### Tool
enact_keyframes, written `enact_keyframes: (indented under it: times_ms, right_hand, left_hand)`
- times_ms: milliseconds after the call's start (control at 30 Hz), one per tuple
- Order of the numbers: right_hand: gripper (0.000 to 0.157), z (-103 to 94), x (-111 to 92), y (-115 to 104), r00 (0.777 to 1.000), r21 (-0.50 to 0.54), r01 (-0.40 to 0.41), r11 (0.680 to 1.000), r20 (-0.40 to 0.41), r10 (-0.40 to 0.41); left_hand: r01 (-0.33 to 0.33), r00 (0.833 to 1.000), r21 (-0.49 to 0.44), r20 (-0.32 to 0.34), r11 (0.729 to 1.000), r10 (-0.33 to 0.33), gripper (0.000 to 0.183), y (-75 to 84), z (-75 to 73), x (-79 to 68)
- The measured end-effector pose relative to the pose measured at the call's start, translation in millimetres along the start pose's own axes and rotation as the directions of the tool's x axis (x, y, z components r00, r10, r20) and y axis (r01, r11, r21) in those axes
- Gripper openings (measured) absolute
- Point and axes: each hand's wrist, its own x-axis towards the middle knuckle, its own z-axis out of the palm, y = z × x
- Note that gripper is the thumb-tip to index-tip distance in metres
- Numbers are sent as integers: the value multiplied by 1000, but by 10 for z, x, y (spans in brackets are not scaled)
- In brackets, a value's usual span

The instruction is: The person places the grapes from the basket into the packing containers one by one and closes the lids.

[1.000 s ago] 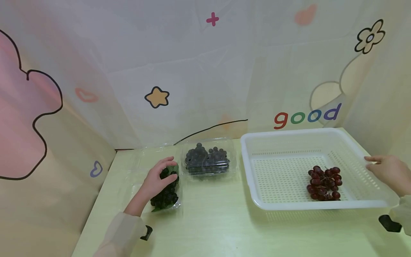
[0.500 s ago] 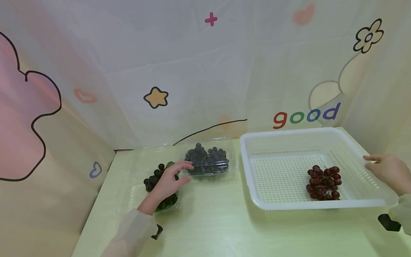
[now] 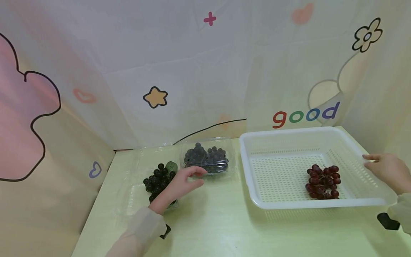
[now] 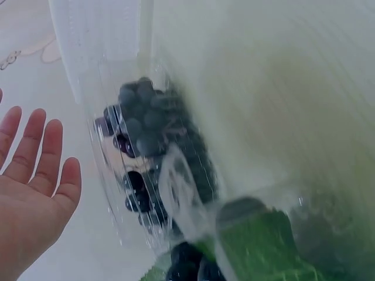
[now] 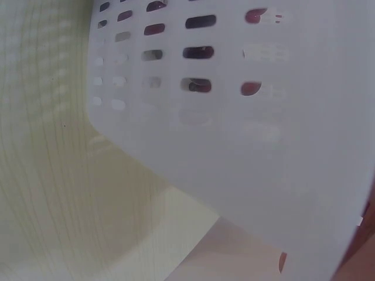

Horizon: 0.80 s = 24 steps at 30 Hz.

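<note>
My left hand holds nothing, fingers loosely bent and apart. It passes over a bunch of black grapes with a green leaf, lying in an open clear plastic clamshell box. Its fingertips overlap the front of a second clear clamshell box containing dark grapes. The left wrist view shows the spread left hand beside boxed grapes. At far right, my right hand holds the rim of a white plastic basket. A bunch of red grapes lies inside.
The pale wooden table carries everything. A printed curtain rises behind it and along the sides. In the right wrist view the slotted basket wall fills most of the frame.
My left hand has moved rightward from over the black grapes to the front of the second clamshell box, uncovering more of the bunch. The right hand stays at the basket rim.
</note>
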Motion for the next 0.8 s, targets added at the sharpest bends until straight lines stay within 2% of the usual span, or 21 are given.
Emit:
enact_keyframes:
  times_ms: [133, 367, 567, 800]
  right_hand:
    - [37, -5, -6, -14, 1000, 5, -1, 1000, -1, 1]
    - [36, 0, -20, -32, 1000, 5, 8, 1000, -5, -8]
    - [37, 0, -15, -16, 1000, 6, 18, 1000, -7, -18]
    - [37, -7, -18, -8, 1000, 0, 24, 1000, -12, -24]
  left_hand:
    - [-13, 1000, -20, 26, 1000, 14, 27, 31, 94, 40]
    - [-30, 997, -1, 70, 1000, 30, 27, 99, 245, 116]
    - [-37, 991, -1, 129, 999, 36, 27, 184, 317, 164]
    - [-82, 985, -6, 151, 997, 82, 27, 253, 383, 263]
